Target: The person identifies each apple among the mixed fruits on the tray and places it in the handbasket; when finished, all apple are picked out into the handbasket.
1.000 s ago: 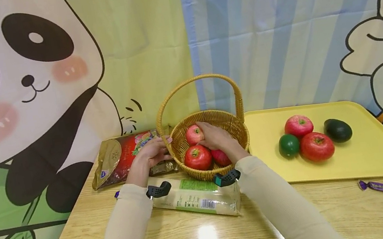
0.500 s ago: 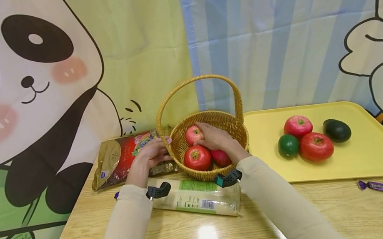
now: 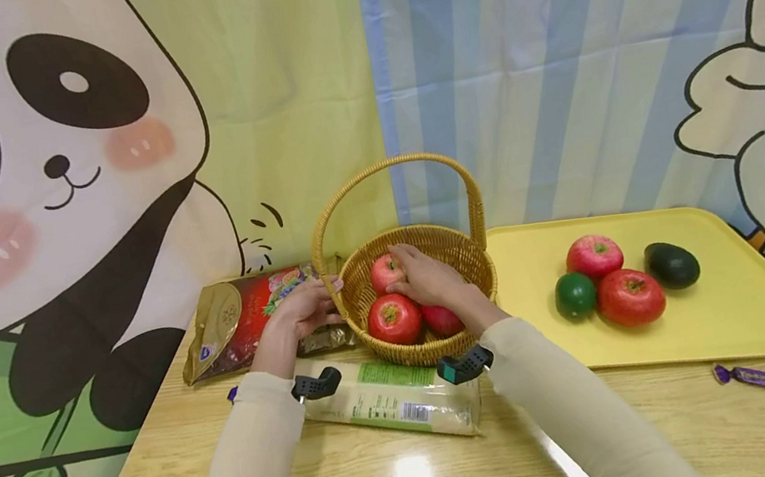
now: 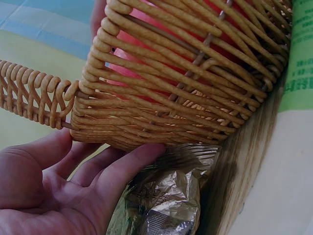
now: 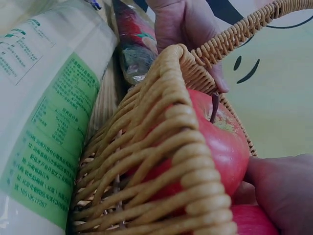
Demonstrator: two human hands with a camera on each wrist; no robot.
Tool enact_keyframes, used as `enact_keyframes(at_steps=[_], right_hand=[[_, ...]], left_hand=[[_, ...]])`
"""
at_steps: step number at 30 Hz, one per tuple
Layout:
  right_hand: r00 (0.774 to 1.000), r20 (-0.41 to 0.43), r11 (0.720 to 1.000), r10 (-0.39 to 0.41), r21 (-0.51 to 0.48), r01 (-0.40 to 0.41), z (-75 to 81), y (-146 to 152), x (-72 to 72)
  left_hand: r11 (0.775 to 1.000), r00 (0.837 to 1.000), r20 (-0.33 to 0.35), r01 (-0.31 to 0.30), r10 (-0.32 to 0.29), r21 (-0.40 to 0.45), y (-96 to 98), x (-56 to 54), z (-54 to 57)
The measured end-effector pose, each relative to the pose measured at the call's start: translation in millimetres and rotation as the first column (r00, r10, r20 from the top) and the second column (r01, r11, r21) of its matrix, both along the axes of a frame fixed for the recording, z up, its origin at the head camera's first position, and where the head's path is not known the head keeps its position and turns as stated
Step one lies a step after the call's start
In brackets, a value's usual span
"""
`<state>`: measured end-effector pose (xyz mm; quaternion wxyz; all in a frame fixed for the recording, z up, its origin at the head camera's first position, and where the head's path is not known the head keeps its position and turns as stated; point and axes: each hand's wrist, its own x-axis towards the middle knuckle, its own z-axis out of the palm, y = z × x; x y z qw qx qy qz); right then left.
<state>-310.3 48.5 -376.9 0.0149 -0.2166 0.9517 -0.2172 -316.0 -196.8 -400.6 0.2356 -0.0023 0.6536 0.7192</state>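
A wicker basket with a tall handle holds three red apples. My right hand reaches inside, its thumb and fingers round the right side of the back apple. In front of that lies a larger red apple, and a third apple shows partly below my right wrist. On the outer left side, my left hand touches the basket near the handle's foot. The left wrist view shows its fingertips against the woven wall, fingers loosely extended.
A red-gold bag lies left of the basket, and a pale green-labelled packet in front. On the right, a yellow tray bears two red fruits, a green ball and a dark avocado-shaped fruit. Wrapped candies lie nearer.
My right wrist has shifted slightly right and toward me, its fingers still at the back apple. The left hand, basket and apples keep their places; the head view has tilted up a little.
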Motion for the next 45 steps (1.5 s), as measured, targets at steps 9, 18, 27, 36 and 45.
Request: enact_keyframes(at_steps=[9, 18, 27, 36, 45], right_hand=[[0.995, -0.100, 0.999, 0.006, -0.039, -0.010, 3.4, 12.3, 1.4], [0.982, -0.150, 0.991, 0.112, -0.056, -0.121, 23.1, 46.1, 15.6], [0.951, -0.213, 0.972, 0.222, -0.032, -0.234, 44.7, 109.8, 39.2], [0.961, -0.248, 0.993, 0.121, 0.034, -0.116, 52.3, 189.5, 49.5], [0.988, -0.130, 0.995, -0.087, 0.044, 0.093, 34.5, 270.0, 40.0]], left_hand=[[1.000, 1.000, -0.009, 0.015, -0.015, -0.008, 0.5, 0.0, -0.4], [0.999, 0.999, -0.029, 0.029, -0.029, -0.018, -1.0, 2.2, -1.4], [1.000, 1.000, -0.021, 0.017, -0.017, -0.004, -1.6, 2.2, -0.5], [0.999, 0.999, -0.029, 0.046, -0.046, -0.004, -3.4, 4.0, 1.9], [0.999, 0.999, -0.030, 0.042, -0.042, -0.012, -1.5, 4.3, 3.3]])
